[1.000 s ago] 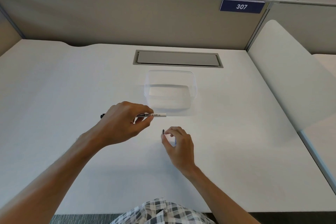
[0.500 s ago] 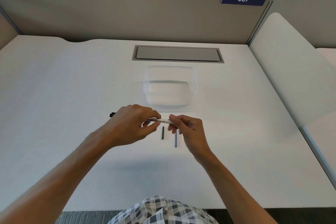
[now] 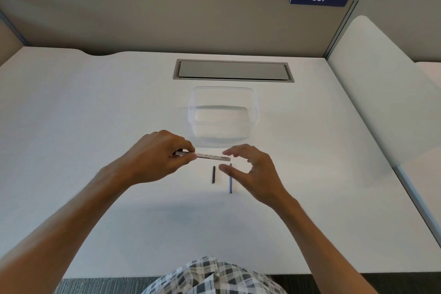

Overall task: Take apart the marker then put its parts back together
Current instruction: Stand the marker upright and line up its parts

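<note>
Half a second earlier the right hand (image 3: 253, 172) pinched the marker barrel (image 3: 210, 155); it had let go, fingers spread loosely beside it, while the left hand (image 3: 157, 157) still gripped the barrel. Two parts, a black piece (image 3: 213, 174) and a blue refill (image 3: 230, 184), lay on the white desk (image 3: 95, 114) before the partition (image 3: 143, 12). Nothing showed inside the clear container (image 3: 223, 112).

Single view only, head-mounted, wide-angle. The camera looked forward and down from above the near edge of the desk (image 3: 71, 126), facing 12 o'clock toward the grey partition (image 3: 143, 14). Both forearms entered from the bottom corners, at 7 and 5 o'clock. The left hand (image 3: 155, 157) and right hand (image 3: 253, 169) sat just below frame centre, close to the lens. Straight edges bowed near the borders. No second view shared the scene.
</note>
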The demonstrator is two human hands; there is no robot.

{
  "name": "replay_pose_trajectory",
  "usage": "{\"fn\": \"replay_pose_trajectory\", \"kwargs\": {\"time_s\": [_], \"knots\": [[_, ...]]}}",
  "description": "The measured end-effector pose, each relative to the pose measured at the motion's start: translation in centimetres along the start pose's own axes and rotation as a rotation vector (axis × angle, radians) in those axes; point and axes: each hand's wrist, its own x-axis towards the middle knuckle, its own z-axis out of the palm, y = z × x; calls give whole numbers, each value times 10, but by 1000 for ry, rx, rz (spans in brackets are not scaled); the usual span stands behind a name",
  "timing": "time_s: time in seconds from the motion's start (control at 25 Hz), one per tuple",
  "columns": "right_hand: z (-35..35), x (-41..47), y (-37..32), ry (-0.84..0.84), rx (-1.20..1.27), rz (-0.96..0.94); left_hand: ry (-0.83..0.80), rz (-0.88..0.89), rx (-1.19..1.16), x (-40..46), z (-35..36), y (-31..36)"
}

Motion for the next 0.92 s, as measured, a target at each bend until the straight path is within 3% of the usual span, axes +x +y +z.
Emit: {"fn": "replay_pose_trajectory", "kwargs": {"time_s": [0.2, 0.36, 0.48, 0.6, 0.68, 0.8, 0.92], "knots": [[18, 8, -12, 166, -460, -436, -38, 1, 9, 3, 3, 4], [26, 14, -11, 206, -553, -543, -37, -27, 17, 3, 3, 2], [29, 14, -7, 186, -511, -460, 52, -107, -86, 2, 2, -6], [32, 9, -3, 156, -342, -220, 261, -197, -366, -2, 8, -16], [35, 7, 1, 110, -125, -34, 358, -258, -427, -6, 18, -23], [43, 8, 4, 65, 187, 104, 366, -294, -273, -18, 45, -40], [56, 10, 5, 72, 274, 151, 241, -282, 42, -34, 80, -62]]}}
